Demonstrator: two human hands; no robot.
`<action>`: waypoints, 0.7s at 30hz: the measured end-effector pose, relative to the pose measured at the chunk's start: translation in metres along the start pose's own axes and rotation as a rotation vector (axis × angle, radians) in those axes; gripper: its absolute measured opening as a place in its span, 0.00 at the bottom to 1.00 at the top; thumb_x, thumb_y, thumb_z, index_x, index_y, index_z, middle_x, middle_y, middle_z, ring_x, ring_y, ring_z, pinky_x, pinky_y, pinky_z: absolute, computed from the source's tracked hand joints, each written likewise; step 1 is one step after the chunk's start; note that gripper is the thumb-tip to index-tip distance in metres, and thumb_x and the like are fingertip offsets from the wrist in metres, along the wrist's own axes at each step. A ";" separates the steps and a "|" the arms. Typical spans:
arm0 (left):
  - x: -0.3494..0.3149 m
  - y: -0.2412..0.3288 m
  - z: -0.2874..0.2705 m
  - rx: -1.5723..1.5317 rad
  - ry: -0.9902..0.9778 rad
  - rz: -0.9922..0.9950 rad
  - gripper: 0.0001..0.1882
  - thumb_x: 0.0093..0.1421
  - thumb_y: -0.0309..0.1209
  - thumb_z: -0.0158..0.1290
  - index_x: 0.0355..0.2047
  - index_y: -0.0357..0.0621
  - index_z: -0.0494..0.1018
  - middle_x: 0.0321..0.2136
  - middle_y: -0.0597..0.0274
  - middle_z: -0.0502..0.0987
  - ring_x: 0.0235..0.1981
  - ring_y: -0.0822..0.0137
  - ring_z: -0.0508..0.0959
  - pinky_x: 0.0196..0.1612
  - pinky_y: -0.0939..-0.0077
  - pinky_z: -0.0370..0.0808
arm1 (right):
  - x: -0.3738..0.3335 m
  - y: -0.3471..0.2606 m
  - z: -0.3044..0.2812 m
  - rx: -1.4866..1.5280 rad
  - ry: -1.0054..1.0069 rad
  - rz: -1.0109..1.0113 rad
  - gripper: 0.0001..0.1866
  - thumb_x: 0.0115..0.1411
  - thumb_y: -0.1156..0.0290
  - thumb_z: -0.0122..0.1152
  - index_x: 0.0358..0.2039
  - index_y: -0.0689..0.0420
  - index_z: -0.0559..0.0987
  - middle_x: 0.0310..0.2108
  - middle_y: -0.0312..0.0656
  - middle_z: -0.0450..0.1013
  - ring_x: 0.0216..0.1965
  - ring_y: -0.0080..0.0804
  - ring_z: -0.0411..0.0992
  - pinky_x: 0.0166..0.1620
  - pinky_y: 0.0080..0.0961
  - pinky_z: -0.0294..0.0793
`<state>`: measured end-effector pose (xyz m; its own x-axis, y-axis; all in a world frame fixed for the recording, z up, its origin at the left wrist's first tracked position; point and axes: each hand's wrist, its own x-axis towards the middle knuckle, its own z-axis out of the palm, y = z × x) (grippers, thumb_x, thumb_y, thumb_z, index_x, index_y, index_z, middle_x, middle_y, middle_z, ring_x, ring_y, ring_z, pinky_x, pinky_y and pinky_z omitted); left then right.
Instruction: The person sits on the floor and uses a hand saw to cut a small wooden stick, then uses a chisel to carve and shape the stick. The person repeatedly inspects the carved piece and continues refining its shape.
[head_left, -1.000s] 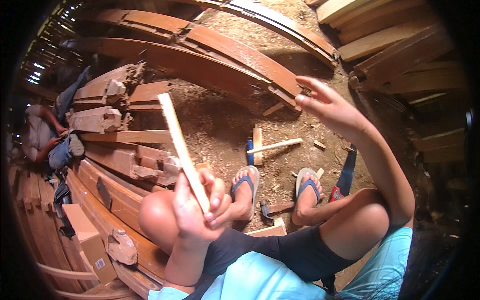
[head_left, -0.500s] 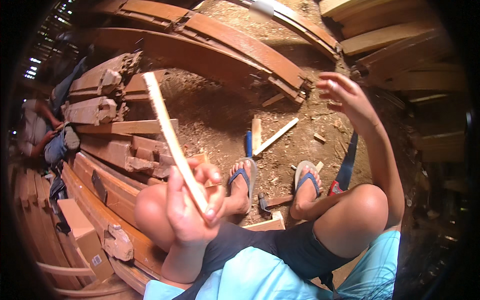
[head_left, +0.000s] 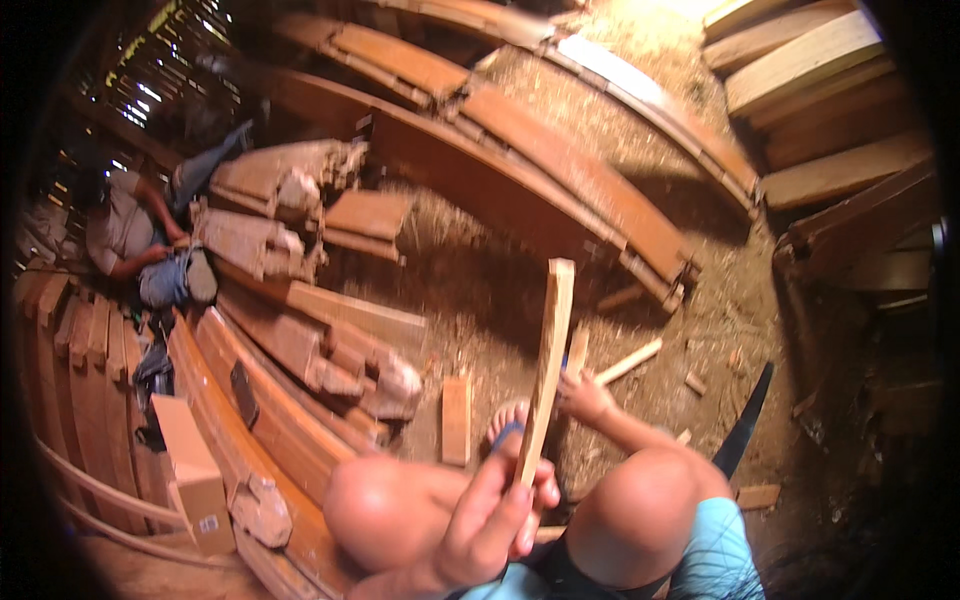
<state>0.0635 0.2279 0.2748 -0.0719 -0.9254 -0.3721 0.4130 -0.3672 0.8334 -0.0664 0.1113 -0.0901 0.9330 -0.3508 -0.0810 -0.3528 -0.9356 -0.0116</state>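
A pale, narrow wooden strip [head_left: 548,350] stands nearly upright in my left hand [head_left: 490,520], pinched near its lower end between thumb and fingers. My right hand [head_left: 587,398] is down at the floor beyond my knees, its fingers curled round a slim blue handle [head_left: 565,361] of which only a bit shows. Beside that hand lie a short flat wood piece [head_left: 579,350] and a slanting pale stick [head_left: 630,361]. Left of my foot is a flat wood block [head_left: 456,420].
A handsaw's dark blade [head_left: 748,420] lies right of my knee. Long brown planks [head_left: 560,170] cross ahead; stacked timbers [head_left: 830,100] fill the far right. Curved beams [head_left: 270,400] and a cardboard box [head_left: 200,500] stand left. Another person [head_left: 140,230] sits at far left.
My right hand has come down from the raised right side to the blue handle on the floor. The strip in my left hand has swung more upright, and the view has shifted.
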 end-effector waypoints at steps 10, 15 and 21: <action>0.007 -0.003 0.019 -0.069 0.006 0.014 0.19 0.69 0.41 0.34 0.51 0.38 0.61 0.37 0.56 0.70 0.20 0.79 0.67 0.24 0.88 0.67 | 0.015 0.007 -0.028 -0.051 -0.181 -0.071 0.14 0.60 0.59 0.48 0.45 0.39 0.76 0.41 0.29 0.70 0.52 0.28 0.62 0.53 0.43 0.57; 0.017 -0.016 0.023 0.173 -0.142 -0.045 0.17 0.70 0.39 0.32 0.49 0.40 0.61 0.38 0.57 0.68 0.23 0.77 0.69 0.26 0.84 0.67 | -0.025 0.025 -0.022 -0.075 -0.274 0.019 0.18 0.61 0.60 0.48 0.51 0.29 0.73 0.55 0.32 0.62 0.57 0.28 0.57 0.56 0.45 0.56; 0.019 -0.031 0.006 0.115 -0.011 0.000 0.17 0.70 0.39 0.32 0.48 0.39 0.61 0.36 0.60 0.69 0.21 0.78 0.68 0.26 0.85 0.69 | -0.005 0.006 -0.027 -0.041 -0.293 -0.021 0.19 0.60 0.54 0.48 0.51 0.33 0.75 0.61 0.33 0.55 0.60 0.30 0.53 0.56 0.44 0.57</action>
<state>0.0442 0.2211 0.2438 -0.0818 -0.9261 -0.3683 0.3057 -0.3751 0.8751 -0.0715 0.1064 -0.0624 0.8776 -0.3107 -0.3651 -0.3249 -0.9455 0.0234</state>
